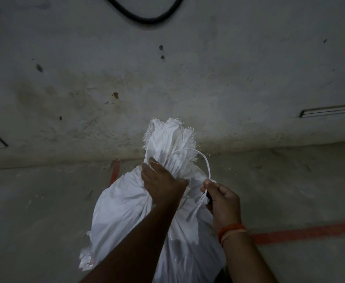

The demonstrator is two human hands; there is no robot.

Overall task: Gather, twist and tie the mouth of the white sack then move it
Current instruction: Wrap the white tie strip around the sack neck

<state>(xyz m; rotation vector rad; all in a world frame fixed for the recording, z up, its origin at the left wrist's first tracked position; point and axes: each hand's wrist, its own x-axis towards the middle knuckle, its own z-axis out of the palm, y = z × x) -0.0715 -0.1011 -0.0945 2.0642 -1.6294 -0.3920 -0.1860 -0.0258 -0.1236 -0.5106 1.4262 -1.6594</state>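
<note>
A full white woven sack (pixel 124 213) stands on the concrete floor in front of me, its frayed mouth (pixel 170 135) gathered into a bunch that points up. My left hand (pixel 161 182) clamps the gathered neck from the left. A white plastic strip (pixel 204 166) loops around the neck and arcs out to the right. My right hand (pixel 222 203) pinches that strip between thumb and fingers just right of the neck, and the strip's loose ends hang below the hand.
A stained grey wall (pixel 167 68) rises right behind the sack. A black cable (pixel 147 18) hangs in a loop at the top. Red painted lines (pixel 310 231) run across the floor to the right and behind the sack.
</note>
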